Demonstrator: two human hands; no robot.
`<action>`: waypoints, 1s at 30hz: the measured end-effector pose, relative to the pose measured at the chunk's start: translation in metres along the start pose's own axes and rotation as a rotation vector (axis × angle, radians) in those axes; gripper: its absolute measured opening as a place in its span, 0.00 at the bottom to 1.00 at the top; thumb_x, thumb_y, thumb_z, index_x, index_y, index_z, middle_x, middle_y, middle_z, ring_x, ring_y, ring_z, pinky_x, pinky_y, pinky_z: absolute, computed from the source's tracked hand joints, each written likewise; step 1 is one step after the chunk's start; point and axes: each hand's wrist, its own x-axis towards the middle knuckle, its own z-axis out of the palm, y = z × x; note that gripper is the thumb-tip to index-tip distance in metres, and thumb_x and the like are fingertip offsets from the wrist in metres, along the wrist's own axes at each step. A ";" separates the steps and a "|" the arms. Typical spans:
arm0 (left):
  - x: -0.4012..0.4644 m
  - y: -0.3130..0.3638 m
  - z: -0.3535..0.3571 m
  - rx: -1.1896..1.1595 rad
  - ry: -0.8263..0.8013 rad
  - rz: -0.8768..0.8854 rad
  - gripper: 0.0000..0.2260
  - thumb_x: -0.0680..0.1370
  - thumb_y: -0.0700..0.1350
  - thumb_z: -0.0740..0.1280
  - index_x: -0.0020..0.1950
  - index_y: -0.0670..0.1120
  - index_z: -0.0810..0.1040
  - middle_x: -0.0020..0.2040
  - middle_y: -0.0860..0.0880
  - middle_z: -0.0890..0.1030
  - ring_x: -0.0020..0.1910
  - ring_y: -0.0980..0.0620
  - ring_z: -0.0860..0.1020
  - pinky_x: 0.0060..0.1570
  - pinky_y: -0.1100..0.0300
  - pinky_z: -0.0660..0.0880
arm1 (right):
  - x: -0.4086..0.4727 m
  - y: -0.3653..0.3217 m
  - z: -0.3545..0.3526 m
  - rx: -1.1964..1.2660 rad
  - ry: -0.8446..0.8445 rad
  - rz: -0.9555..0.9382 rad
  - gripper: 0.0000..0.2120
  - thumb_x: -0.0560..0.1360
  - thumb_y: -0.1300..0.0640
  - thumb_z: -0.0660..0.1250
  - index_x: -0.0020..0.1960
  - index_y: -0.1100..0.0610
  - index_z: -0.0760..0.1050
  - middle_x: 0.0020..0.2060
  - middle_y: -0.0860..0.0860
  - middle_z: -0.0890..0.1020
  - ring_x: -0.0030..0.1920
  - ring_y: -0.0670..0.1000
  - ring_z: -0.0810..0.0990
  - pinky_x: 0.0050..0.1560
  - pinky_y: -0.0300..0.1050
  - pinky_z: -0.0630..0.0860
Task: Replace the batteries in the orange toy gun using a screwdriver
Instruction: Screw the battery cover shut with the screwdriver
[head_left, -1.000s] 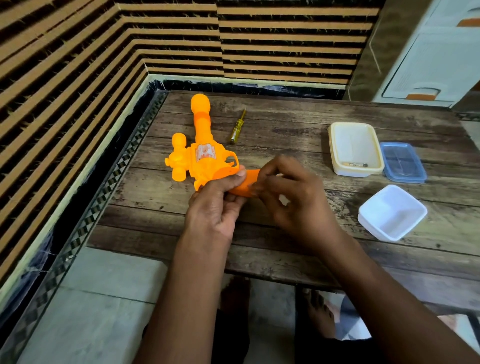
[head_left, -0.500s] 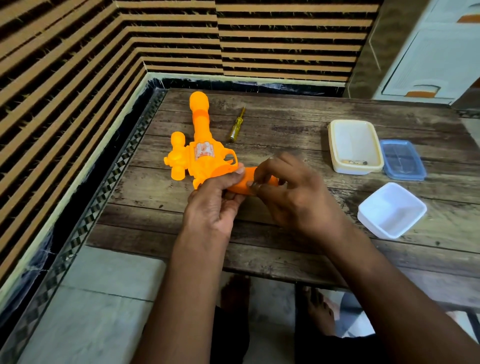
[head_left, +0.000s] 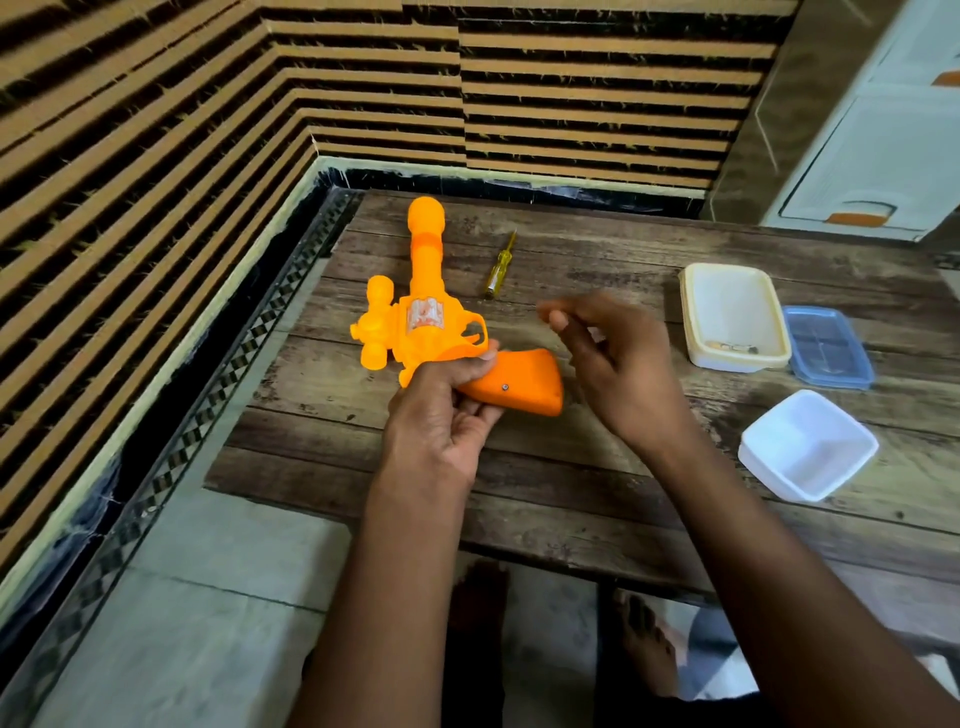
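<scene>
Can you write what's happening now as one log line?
left hand: holds toy gun | right hand: lifted, empty | screwdriver: on table

Left hand (head_left: 441, 415): palm turned up, fingers curled, thumb pressed flat on top, closed in a grip. Right hand (head_left: 608, 364): raised to the right of the left hand, fingers loosely bent, thumb and forefinger tips near each other, blurred. Both forearms extend from the near edge.

No text can be read; the sticker (head_left: 427, 314) on the toy gun (head_left: 423, 301) is blurred.
</scene>
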 end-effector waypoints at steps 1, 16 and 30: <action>0.000 0.001 -0.001 0.003 0.007 -0.003 0.23 0.74 0.26 0.69 0.68 0.40 0.78 0.61 0.38 0.85 0.60 0.42 0.83 0.60 0.42 0.78 | 0.011 0.002 0.004 -0.062 -0.033 0.020 0.12 0.83 0.61 0.66 0.64 0.57 0.84 0.57 0.54 0.86 0.56 0.53 0.84 0.56 0.55 0.81; 0.010 0.006 -0.010 -0.007 0.013 -0.016 0.17 0.75 0.29 0.69 0.62 0.38 0.81 0.57 0.37 0.86 0.55 0.43 0.85 0.53 0.45 0.81 | 0.121 0.034 0.064 -0.753 -0.465 -0.135 0.13 0.81 0.63 0.67 0.65 0.60 0.79 0.69 0.58 0.72 0.66 0.60 0.73 0.61 0.57 0.79; 0.003 -0.013 0.004 0.102 -0.019 -0.009 0.13 0.79 0.34 0.69 0.63 0.44 0.79 0.55 0.42 0.82 0.48 0.48 0.82 0.35 0.50 0.80 | 0.014 -0.033 0.003 0.014 0.175 -0.030 0.18 0.79 0.74 0.59 0.63 0.59 0.76 0.39 0.47 0.81 0.37 0.38 0.78 0.41 0.26 0.70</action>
